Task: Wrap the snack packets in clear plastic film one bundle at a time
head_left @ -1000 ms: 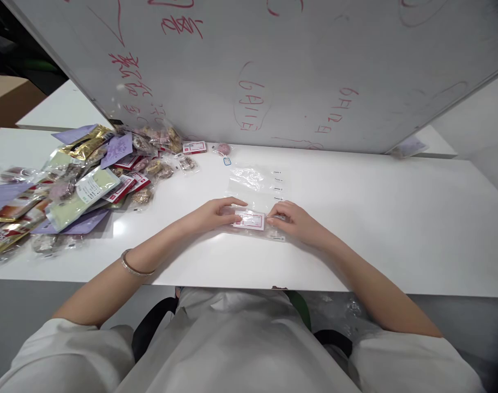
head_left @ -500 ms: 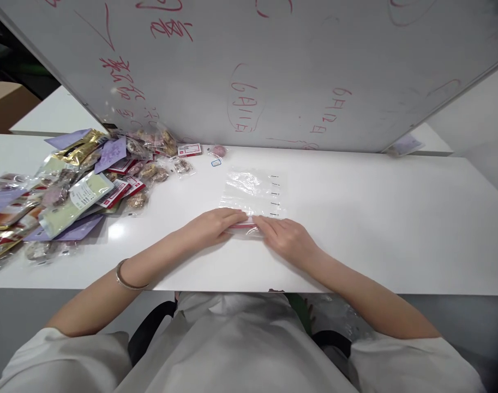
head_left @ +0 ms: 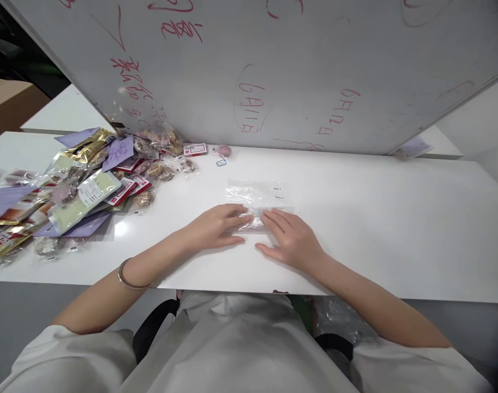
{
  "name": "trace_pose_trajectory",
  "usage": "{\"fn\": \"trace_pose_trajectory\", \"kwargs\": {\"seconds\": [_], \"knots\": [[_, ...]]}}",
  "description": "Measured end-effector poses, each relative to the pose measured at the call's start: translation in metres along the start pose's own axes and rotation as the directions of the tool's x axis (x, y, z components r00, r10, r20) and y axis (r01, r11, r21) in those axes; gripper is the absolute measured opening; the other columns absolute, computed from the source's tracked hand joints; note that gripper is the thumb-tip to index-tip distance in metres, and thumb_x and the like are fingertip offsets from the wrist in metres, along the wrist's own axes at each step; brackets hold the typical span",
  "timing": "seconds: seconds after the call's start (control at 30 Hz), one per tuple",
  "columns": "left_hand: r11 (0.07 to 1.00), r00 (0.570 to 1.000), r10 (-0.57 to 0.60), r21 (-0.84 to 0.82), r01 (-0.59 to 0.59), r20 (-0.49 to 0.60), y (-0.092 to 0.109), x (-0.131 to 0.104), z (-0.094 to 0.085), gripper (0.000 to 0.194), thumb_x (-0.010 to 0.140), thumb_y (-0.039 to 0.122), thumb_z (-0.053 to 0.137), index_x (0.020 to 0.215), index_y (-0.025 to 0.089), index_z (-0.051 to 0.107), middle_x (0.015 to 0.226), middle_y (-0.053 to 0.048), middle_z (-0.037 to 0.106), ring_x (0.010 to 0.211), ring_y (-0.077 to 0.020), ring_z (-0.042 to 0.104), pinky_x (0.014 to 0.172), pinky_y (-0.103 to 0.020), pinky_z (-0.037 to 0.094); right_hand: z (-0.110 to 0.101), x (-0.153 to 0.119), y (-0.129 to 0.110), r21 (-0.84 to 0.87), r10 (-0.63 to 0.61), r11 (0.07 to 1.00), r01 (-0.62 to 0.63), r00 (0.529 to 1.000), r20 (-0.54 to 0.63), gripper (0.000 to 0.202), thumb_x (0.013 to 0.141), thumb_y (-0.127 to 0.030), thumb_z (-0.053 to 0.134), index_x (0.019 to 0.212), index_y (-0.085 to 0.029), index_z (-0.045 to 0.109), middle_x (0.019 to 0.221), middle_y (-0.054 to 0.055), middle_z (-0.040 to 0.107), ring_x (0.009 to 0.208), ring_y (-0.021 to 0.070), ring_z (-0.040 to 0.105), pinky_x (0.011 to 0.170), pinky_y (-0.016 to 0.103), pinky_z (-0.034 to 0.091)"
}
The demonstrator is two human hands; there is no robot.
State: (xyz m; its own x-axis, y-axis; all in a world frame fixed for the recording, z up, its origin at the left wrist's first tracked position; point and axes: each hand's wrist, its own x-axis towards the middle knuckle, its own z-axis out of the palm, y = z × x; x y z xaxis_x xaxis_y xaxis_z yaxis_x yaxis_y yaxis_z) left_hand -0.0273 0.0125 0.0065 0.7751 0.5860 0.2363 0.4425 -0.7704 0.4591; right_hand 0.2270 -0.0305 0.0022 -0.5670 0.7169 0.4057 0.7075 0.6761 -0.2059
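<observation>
A clear plastic zip bag (head_left: 255,192) lies on the white table in front of me, its near part folded over on itself. Black marks run down its right side. My left hand (head_left: 221,226) rests on the left of the fold, fingers stretched out and thumb apart. On the right of the fold lies my right hand (head_left: 287,237), flat, with its fingers spread and its thumb on the table. Both hands press on the plastic without gripping it.
At the left is a pile of wrapped snacks, with a pale green packet (head_left: 85,201) on it. A small pink packet (head_left: 223,151) and a blue-edged label (head_left: 221,162) lie near the whiteboard (head_left: 298,71), which stands along the table's back.
The bag's near edge with the red zip strip has been folded over away from me, so the bag looks shorter. My thumbs have spread apart from my fingers.
</observation>
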Motion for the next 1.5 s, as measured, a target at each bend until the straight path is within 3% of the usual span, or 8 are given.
{"fn": "trace_pose_trajectory", "kwargs": {"seconds": [0.2,0.43,0.6,0.77,1.0,1.3,1.4,1.5], "knots": [[0.967,0.977,-0.209,-0.145,0.211,0.033,-0.005,0.002,-0.008,0.035,0.095,0.026,0.049,0.129,0.021,0.060,0.127,-0.011,0.067,0.114,-0.0245,0.064,0.098,-0.042,0.050,0.001,0.001,0.014,0.116,0.196,0.972,-0.206,0.976,0.094,0.030,0.097,-0.030,0.048,0.122,-0.021,0.062,0.109,0.011,0.075,0.096,0.0289,0.071,0.082,0.045,0.054],[0.749,0.823,-0.567,-0.417,0.515,-0.003,-0.002,0.009,-0.008,0.044,0.092,0.041,0.060,0.132,0.022,0.056,0.077,0.000,0.065,0.066,-0.0149,0.059,0.064,-0.028,0.048,0.002,0.016,0.030,0.363,0.600,0.685,-0.632,0.772,0.210,0.043,0.085,-0.058,0.065,0.110,-0.025,0.056,0.099,0.006,0.070,0.073,0.0227,0.066,0.064,0.036,0.051],[0.875,0.847,-0.478,-0.043,0.482,-0.231,0.003,0.002,0.001,0.024,0.093,0.037,0.059,0.104,0.018,0.068,0.114,-0.014,0.060,0.105,-0.0282,0.059,0.090,-0.046,0.051,0.011,0.018,0.031,0.126,0.253,0.963,-0.239,0.961,-0.110,0.016,0.096,-0.033,0.056,0.106,-0.023,0.063,0.114,0.010,0.069,0.112,0.0274,0.063,0.101,0.050,0.045],[0.975,0.985,-0.093,0.185,0.120,-0.148,0.009,-0.002,0.008,0.031,0.097,0.030,0.051,0.122,0.015,0.061,0.134,-0.019,0.056,0.124,-0.0292,0.055,0.102,-0.047,0.048,0.015,0.010,0.029,0.034,-0.130,0.991,0.130,0.991,0.016,0.052,0.093,-0.032,0.058,0.139,-0.009,0.048,0.137,0.019,0.060,0.131,0.0314,0.055,0.110,0.050,0.044],[0.954,0.974,-0.225,0.196,0.225,-0.023,0.017,-0.005,0.002,0.046,0.091,0.011,0.048,0.136,0.012,0.054,0.129,-0.019,0.060,0.111,-0.0272,0.064,0.092,-0.039,0.053,0.019,0.018,0.030,-0.039,-0.120,0.992,0.121,0.992,0.042,0.036,0.098,-0.023,0.045,0.131,-0.015,0.057,0.126,0.013,0.069,0.115,0.0264,0.067,0.092,0.041,0.055],[0.845,0.843,-0.534,-0.074,0.529,-0.065,-0.008,-0.021,-0.039,0.039,0.097,0.042,0.054,0.131,0.026,0.058,0.094,-0.004,0.074,0.083,-0.0212,0.068,0.074,-0.029,0.045,0.024,0.082,0.028,0.117,0.063,0.987,-0.107,0.943,0.328,0.041,0.096,-0.058,0.047,0.114,-0.024,0.062,0.069,-0.001,0.070,0.059,0.0193,0.066,0.058,0.029,0.044],[0.831,0.837,-0.540,0.098,0.547,-0.088,-0.013,-0.024,-0.039,0.032,0.102,0.042,0.043,0.122,0.027,0.064,0.098,-0.007,0.069,0.087,-0.0218,0.064,0.074,-0.030,0.043,0.029,0.100,0.022,0.142,0.055,0.982,-0.127,0.904,0.424,0.039,0.098,-0.054,0.042,0.112,-0.025,0.064,0.082,0.002,0.072,0.073,0.0217,0.068,0.068,0.033,0.050],[0.755,0.837,-0.506,0.363,0.546,-0.206,-0.009,-0.023,-0.031,0.027,0.101,0.033,0.045,0.108,0.022,0.069,0.108,-0.013,0.062,0.103,-0.0284,0.057,0.086,-0.039,0.042,0.033,0.105,0.011,0.055,-0.032,0.998,0.018,0.966,0.258,0.043,0.097,-0.050,0.043,0.119,-0.019,0.063,0.121,0.015,0.067,0.112,0.0303,0.062,0.095,0.047,0.047]]}}
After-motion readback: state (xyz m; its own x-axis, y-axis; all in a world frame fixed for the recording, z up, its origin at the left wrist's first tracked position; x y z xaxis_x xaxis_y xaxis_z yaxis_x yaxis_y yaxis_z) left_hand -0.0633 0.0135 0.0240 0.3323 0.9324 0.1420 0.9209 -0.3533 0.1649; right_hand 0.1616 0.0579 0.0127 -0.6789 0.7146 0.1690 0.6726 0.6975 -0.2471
